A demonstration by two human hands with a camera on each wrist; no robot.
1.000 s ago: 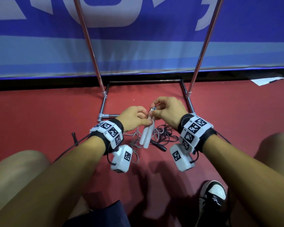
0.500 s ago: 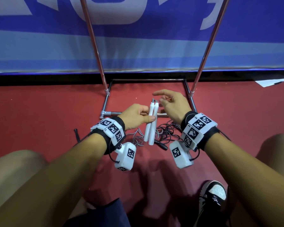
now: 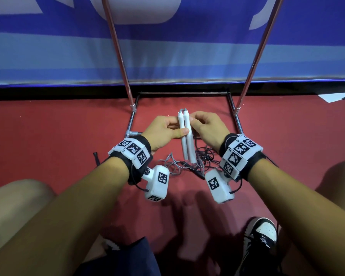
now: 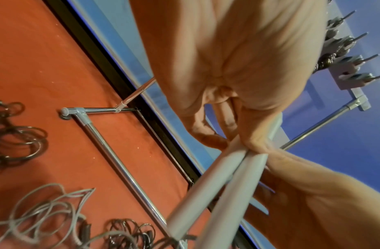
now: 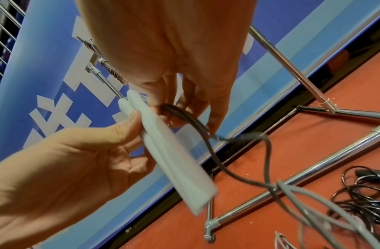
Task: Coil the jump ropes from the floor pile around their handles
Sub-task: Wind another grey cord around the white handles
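Our left hand (image 3: pixel 163 132) pinches two white plastic jump-rope handles (image 3: pixel 185 136) side by side; our right hand's (image 3: pixel 207 128) fingers (image 5: pixel 185 94) pinch the grey rope cord (image 5: pixel 206 139) beside them, above the red floor (image 3: pixel 48 136).

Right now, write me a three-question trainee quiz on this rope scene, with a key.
1. True or false: the two white handles are held side by side.
2. Which hand pinches the grey cord near the handle tops: A left hand, B right hand?
3. Fill in: the loose tangle of ropes lies on the red ____.

Key: 1 true; 2 B; 3 floor.
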